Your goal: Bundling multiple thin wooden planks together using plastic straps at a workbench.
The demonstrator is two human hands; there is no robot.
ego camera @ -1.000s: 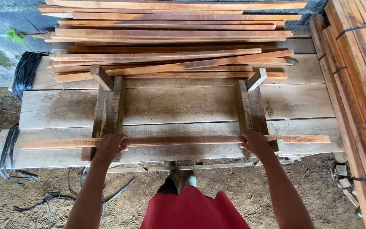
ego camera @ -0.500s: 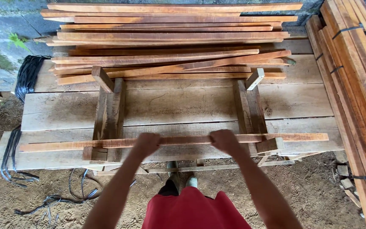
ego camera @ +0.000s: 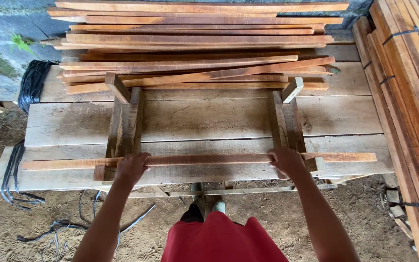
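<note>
A rough woodworking yard: stacked timber slats (ego camera: 195,34) on a plank bench (ego camera: 209,119), dirt floor (ego camera: 6,228).

plank bench (ego camera: 209,119) bears stacked slats (ego camera: 195,43).

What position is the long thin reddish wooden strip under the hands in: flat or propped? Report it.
Lying flat, horizontal. The long thin reddish wooden strip rests across two upright wooden cradles, with left hand and right hand gripping it.

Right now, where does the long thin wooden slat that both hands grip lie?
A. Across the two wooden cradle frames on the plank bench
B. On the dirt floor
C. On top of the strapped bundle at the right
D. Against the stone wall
A: the left hand and right hand grip the slat, which lies crosswise over both cradle frames on the plank bench.
</note>
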